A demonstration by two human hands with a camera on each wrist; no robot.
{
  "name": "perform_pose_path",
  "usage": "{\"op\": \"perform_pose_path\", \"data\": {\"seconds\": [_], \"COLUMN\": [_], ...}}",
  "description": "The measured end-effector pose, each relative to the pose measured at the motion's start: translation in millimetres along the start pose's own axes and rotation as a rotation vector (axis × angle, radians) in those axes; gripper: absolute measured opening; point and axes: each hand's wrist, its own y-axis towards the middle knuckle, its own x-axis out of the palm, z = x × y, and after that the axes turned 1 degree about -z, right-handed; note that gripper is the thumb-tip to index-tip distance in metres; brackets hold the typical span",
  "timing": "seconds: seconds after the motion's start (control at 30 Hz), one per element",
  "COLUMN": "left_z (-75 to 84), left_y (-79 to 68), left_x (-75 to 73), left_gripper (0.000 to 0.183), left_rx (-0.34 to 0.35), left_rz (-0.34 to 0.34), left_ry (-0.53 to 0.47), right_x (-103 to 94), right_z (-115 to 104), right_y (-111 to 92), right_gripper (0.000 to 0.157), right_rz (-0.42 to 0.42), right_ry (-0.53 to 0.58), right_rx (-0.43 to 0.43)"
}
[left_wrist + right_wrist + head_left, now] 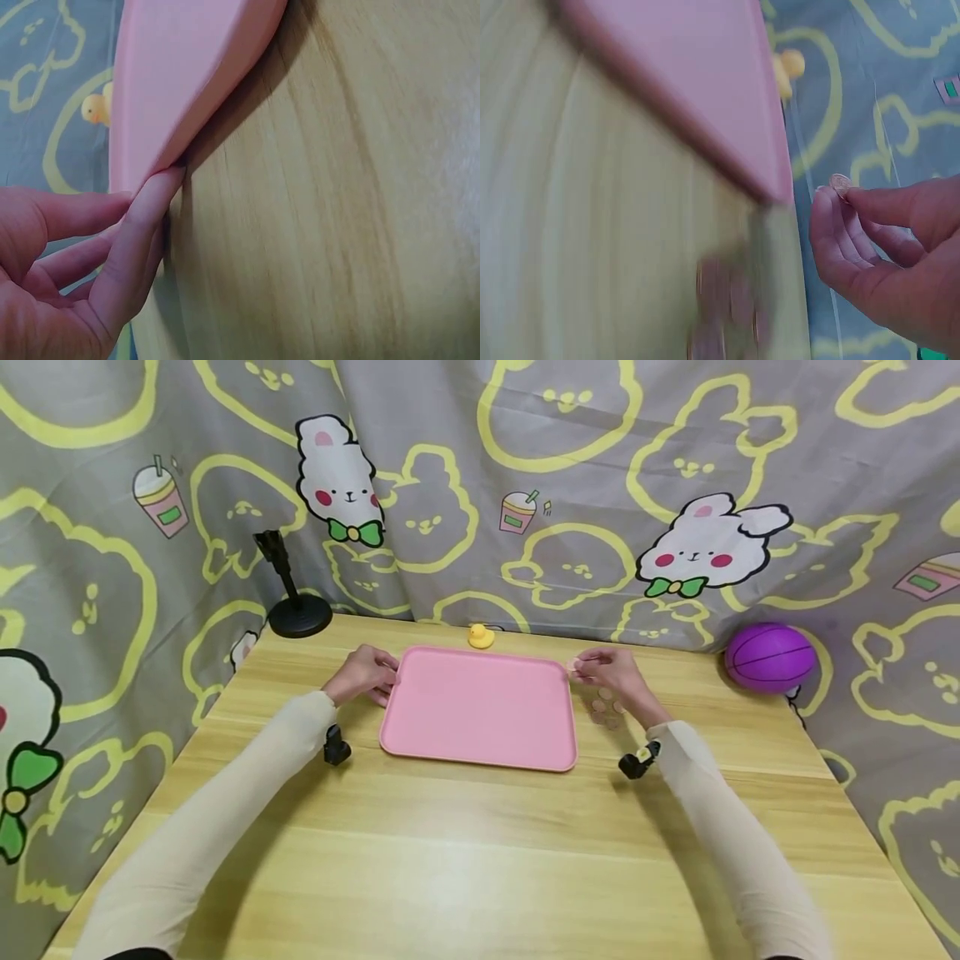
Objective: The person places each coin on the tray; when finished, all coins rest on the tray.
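A pink rectangular tray [480,710] with a low raised rim sits toward the back of the wooden table. At its back left corner, my left hand [362,675] pinches the rim; in the left wrist view the thumb [82,214] is above and a finger [139,225] runs along the underside. Just off the back right corner is my right hand [611,672]. Between its thumb and fingertips it pinches a copper-coloured coin [841,184], held apart from the tray. Several similar coins [606,703] lie on the table under that hand, blurred in the right wrist view.
A yellow toy duck [481,637] stands behind the tray. To the back left is a black stand [300,615] with a round base; at the back right, a purple ball [770,657]. A patterned grey curtain [442,410] hangs behind the table [450,860].
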Motion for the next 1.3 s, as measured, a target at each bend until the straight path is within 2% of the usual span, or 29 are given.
{"op": "perform_pose_path", "data": {"seconds": [0.07, 0.37, 0.57, 0.7, 0.8, 0.93, 1.03, 1.17, 1.3], "left_z": [-0.7, -0.9, 0.7, 0.9, 1.2, 1.1, 1.3, 0.9, -0.1], "left_y": [-0.2, -3.8, -4.2, -3.5, -1.1, 2.9, 3.1, 1.3, -0.4], "left_x": [0.5, 4.4, 2.2, 0.4, 2.7, 7.4, 7.3, 4.8, 1.6], "left_gripper": [0.038, 0.039, 0.035, 0.033, 0.034, 0.034, 0.034, 0.034, 0.035], "left_rx": [0.0, 0.011, 0.022, 0.02, 0.014, 0.012, 0.015, 0.009, 0.001], "left_rz": [0.0, 0.004, 0.032, 0.033, 0.028, 0.025, 0.021, 0.008, 0.001], "left_ry": [-0.003, -0.002, 0.018, 0.04, 0.055, 0.056, 0.042, 0.034, 0.035], "right_x": [15.2, 78.4, 113.9, 137.0, 151.6, 170.2, 181.1, 188.6, 191.4], "right_z": [-4, -19, -32, -36, -35, -32, -32, -37, -41], "right_y": [6, 22, 32, 44, 49, 52, 54, 55, 56], "right_gripper": [0.033, 0.029, 0.03, 0.027, 0.022, 0.019, 0.018, 0.015, 0.016], "right_rz": [-0.011, -0.03, -0.072, -0.022, 0.014, -0.006, 0.003, 0.031, 0.008], "right_ry": [0.04, -0.006, 0.068, 0.001, -0.003, 0.144, 0.193, 0.186, 0.194], "right_rx": [0.021, 0.001, 0.022, 0.008, 0.008, 0.037, 0.046, 0.066, 0.093]}}
